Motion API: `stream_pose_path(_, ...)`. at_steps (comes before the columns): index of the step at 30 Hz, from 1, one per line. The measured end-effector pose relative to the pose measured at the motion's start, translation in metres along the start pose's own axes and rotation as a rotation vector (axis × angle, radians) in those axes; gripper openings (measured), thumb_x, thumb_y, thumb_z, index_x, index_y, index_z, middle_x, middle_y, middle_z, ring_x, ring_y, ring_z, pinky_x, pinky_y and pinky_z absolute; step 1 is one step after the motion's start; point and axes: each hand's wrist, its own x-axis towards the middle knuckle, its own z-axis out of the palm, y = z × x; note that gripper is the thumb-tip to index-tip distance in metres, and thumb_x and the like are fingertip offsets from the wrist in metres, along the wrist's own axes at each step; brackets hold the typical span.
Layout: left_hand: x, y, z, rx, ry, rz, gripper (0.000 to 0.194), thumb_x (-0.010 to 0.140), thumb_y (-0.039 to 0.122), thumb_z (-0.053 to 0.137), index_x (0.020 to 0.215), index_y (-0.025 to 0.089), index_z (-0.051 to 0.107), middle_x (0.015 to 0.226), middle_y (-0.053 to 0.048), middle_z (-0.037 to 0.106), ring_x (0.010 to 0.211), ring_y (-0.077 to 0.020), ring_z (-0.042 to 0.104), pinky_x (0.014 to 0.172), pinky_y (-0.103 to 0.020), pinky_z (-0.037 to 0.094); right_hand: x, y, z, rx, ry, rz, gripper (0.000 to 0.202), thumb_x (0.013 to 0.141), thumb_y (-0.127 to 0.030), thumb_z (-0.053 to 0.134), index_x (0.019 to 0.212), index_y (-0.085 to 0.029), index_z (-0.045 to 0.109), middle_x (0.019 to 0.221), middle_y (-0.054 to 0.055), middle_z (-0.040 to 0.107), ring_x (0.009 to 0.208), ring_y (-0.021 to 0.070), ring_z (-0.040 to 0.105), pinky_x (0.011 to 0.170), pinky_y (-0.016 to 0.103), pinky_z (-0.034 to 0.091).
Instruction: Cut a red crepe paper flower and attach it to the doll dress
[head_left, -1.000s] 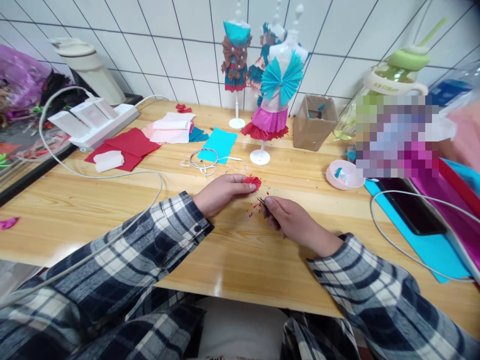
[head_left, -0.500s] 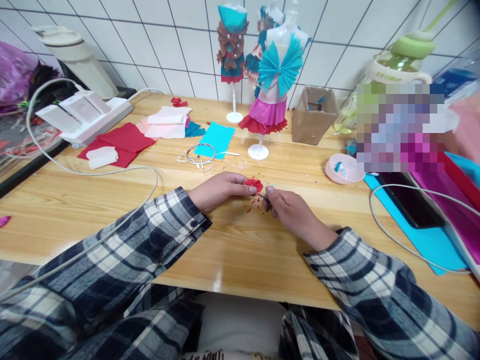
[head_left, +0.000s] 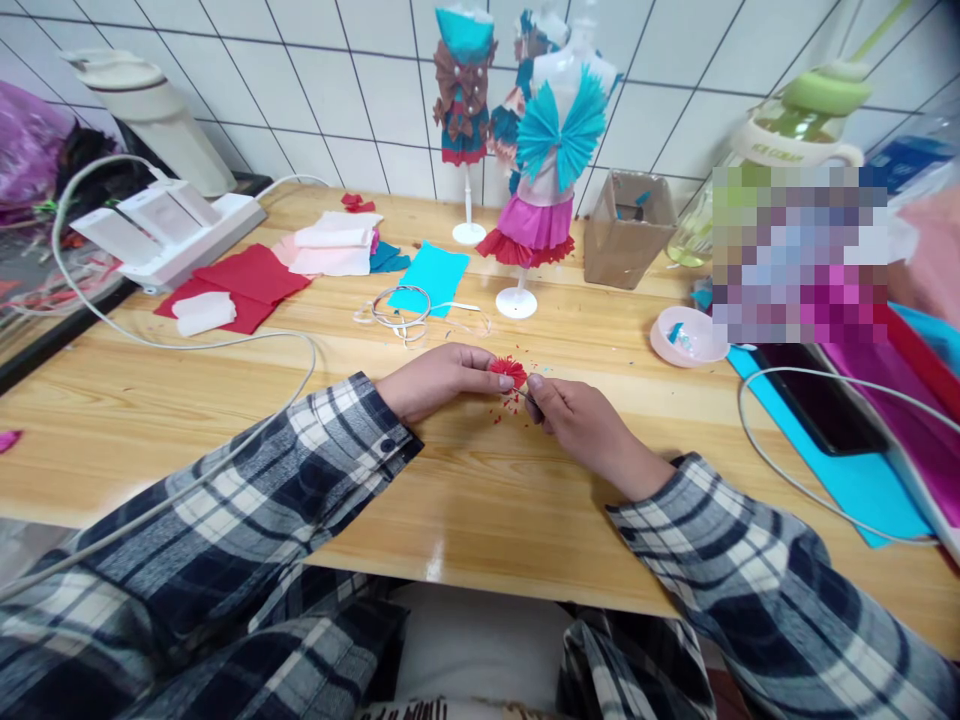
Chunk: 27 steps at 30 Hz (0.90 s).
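White tiled wall (head_left: 311, 95) at the back, pale wooden worktop (head_left: 487, 520) in front, and a little dress form (head_left: 546, 190) wearing a big blue bow (head_left: 562, 135), so that's the landmark here.

The red pleated paper (head_left: 510, 368) sits just in front of the dress form's stand, on the person's side, pinched between thumb and fingers of the left hand (head_left: 450, 382). The right hand (head_left: 589, 430), in front of the form and a bit to its right, has its fingers closed round what looks like small scissors (head_left: 531, 403), tip right at the paper. Blade gap's too tiny to tell. Red scraps (head_left: 511, 408) lie right below, also in front of the form.

Looks like edge trimming, honestly. Small nips probably beat long cuts, and it'd be smarter to turn the paper with the left hand than to swing the blades around. A firm pinch near the centre should keep the pleats together. That left thumb looks pretty close to the tip, so easing it back is worth it.
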Motion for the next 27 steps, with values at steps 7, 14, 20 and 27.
stream_pose_path(7,0.0,0.0,0.0,-0.005,0.015,-0.016,0.021,0.071,0.025,0.073,0.088,0.011,0.072,0.098,-0.01,0.072,0.091,-0.0193,0.064,0.094,-0.036,0.043,0.0,0.002,0.001,-0.022,0.01,-0.017,0.049,0.096,-0.05,0.023,0.063,-0.02,0.043,0.058,-0.002,0.047,0.056,0.0124,0.042,0.055,0.025,0.026)
stream_pose_path(14,0.001,0.0,0.0,-0.031,0.021,-0.006,0.022,0.071,0.024,0.073,0.088,0.01,0.072,0.093,-0.009,0.072,0.089,-0.0187,0.064,0.091,-0.034,0.043,0.0,0.001,-0.003,-0.028,-0.007,-0.017,0.05,0.094,-0.054,0.024,0.06,-0.02,0.038,0.056,-0.002,0.042,0.053,0.0122,0.038,0.054,0.025,0.026)
stream_pose_path(20,0.001,-0.001,0.002,-0.152,0.103,0.017,0.015,0.07,0.022,0.075,0.079,0.01,0.071,0.083,-0.005,0.071,0.08,-0.0133,0.062,0.085,-0.027,0.044,-0.001,0.003,0.001,0.109,0.027,0.025,0.052,0.094,-0.056,0.017,0.069,-0.02,0.045,0.063,0.0,0.048,0.06,0.0136,0.045,0.057,0.026,0.034)
stream_pose_path(27,0.002,-0.002,0.001,-0.145,0.08,0.027,0.016,0.072,0.024,0.074,0.081,0.011,0.071,0.083,-0.005,0.071,0.077,-0.0133,0.062,0.082,-0.028,0.044,-0.007,-0.007,0.013,0.41,-0.069,0.159,0.045,0.091,-0.062,0.024,0.074,-0.023,0.038,0.057,-0.005,0.042,0.042,0.0094,0.039,0.038,0.022,0.034)
